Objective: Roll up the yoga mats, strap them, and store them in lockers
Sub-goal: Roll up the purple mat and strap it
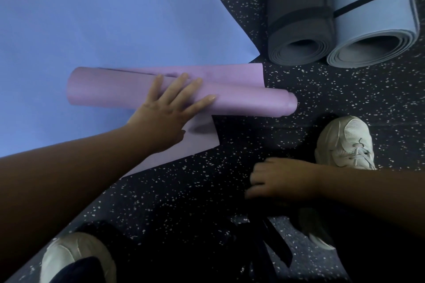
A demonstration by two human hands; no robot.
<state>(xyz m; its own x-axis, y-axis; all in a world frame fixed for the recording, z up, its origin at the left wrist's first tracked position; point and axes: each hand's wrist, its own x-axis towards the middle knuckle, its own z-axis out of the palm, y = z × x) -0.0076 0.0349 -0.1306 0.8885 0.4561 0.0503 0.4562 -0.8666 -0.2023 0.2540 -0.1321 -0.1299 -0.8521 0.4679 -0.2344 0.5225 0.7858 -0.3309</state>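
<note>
**Purple mat half-rolled, strap hand busy**

Left hand lies flat on the purple roll, fingers straight and spread, pressing, not gripping. The roll sits right under those fingers and sticks out past them to the right; a loose flap trails out just below the palm. All of it rests on a blue mat spread on the floor, which runs off up and left of the hand.

Right hand is low near a white shoe, fingers curled over something dark, likely a strap hanging below it. Blurred and dark on dark, so can't confirm what it holds.

Handling, my read: thin foam, light, soft, matte surface with decent grip. The roll is loose and skewed, its right end telescoping out. It'll spring open if the press lifts. Best hold is around the middle of the roll with the flap tucked under, then strap close to each end.

Well up and right of the fingers: grey roll and pale blue roll, side by side, touching, each banded with a black strap. Thicker foam, open spiral ends showing. Speckled rubber floor.
</note>
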